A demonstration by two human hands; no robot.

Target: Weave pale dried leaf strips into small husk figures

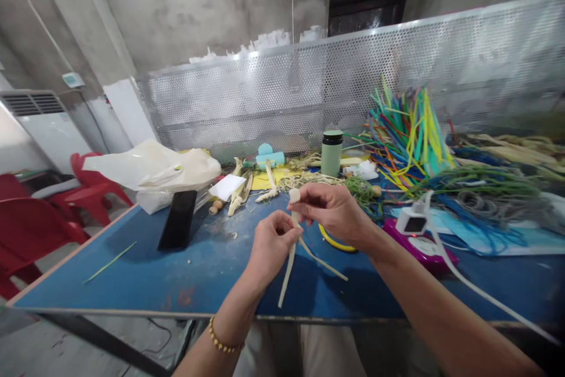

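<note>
My left hand (274,243) pinches a pale, flat strip of dried plant fibre (287,276) between thumb and fingers. Two narrow tails hang below the fingers, one straight down and one slanting right. Just above and to the right, my right hand (333,210) is closed on the upper part of the same strip, where a small pale rounded piece (294,195) shows at the fingertips. Both hands nearly touch, raised over the blue table (212,274). How the strip is folded or knotted between the fingers is hidden.
A black phone (177,220) and a white plastic bag (163,168) lie left. Behind the hands stand dried husk bundles (241,194) and a green bottle (331,153). To the right are coloured strips (410,136), a purple power strip (435,256) and a white cable (470,294).
</note>
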